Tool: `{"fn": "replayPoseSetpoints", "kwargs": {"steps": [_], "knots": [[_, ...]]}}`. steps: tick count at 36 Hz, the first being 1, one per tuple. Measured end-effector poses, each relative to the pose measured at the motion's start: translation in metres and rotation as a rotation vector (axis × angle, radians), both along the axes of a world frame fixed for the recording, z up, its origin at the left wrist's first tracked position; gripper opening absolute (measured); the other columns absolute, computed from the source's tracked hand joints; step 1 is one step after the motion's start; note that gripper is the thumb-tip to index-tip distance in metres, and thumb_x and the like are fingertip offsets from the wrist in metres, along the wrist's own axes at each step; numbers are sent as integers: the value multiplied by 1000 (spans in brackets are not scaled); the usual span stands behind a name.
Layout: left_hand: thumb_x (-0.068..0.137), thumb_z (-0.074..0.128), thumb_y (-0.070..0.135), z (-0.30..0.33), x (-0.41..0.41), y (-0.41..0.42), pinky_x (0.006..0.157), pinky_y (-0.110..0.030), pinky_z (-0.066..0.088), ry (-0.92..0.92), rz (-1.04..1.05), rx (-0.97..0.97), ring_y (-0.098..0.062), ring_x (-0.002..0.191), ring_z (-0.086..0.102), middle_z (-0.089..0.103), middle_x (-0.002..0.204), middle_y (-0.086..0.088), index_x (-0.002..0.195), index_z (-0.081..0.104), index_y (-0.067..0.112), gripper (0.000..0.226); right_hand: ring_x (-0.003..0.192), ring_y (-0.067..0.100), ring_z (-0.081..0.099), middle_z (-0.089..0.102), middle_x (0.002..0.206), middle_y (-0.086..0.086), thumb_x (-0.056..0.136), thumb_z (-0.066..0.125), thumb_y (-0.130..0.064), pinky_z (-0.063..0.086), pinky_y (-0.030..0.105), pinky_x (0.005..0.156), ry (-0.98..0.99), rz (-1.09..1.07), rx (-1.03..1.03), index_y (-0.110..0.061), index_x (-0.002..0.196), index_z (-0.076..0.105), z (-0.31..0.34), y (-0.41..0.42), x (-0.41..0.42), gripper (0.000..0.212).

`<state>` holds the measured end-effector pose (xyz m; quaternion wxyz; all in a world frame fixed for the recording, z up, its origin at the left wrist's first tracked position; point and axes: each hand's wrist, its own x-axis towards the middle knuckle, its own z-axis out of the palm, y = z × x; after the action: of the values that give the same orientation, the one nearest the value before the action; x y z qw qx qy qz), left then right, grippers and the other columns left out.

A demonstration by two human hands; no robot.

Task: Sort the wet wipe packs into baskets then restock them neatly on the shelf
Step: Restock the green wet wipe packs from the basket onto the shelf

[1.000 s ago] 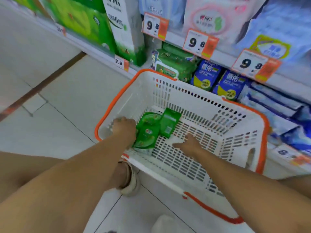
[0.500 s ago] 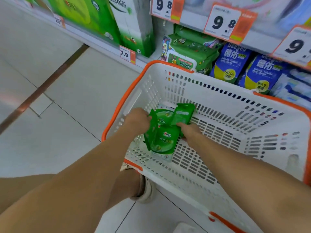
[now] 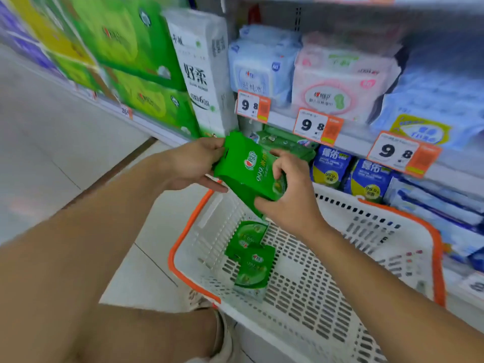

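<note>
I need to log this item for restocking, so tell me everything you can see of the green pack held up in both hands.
The green wet wipe pack is a soft, glossy plastic pouch with a red-and-white logo and white "999" print. It is tilted, lifted above the white basket, in front of the lower shelf. The left hand holds its upper left end; the right hand has its grip on the lower right end. Its lower edge is blurred.

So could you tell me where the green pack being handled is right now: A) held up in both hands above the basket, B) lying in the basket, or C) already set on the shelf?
A: the left hand and right hand both grip the green pack above the basket.
</note>
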<state>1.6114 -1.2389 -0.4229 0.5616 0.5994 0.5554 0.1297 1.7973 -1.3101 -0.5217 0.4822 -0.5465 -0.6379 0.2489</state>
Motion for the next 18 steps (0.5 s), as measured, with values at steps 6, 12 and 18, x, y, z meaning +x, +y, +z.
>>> {"fn": "replayPoseSetpoints", "kwargs": {"steps": [6,12,18], "knots": [[110,33,21,88,-2,-16,61,-27,60,-35,-47,68,-15,84,74,77,104,0,115,65,25,33,71,15,41,45,81,-4,52,86,-57,32,33,60,79,46,-33,-23,85,35,96,-13,8,69],[108,40,28,98,23,-38,47,-23,55,-306,133,74,-13,61,71,77,82,1,96,66,22,29,97,1,57,55,108,-19,54,91,-54,50,26,78,79,-99,-125,-39,120,37,134,-36,11,86],[105,34,13,92,61,-42,41,-20,48,-323,267,140,-14,59,63,72,83,-4,107,66,22,33,91,-3,67,69,102,-21,55,93,-50,57,29,79,243,-126,-167,-40,112,54,142,-46,15,70]]}}
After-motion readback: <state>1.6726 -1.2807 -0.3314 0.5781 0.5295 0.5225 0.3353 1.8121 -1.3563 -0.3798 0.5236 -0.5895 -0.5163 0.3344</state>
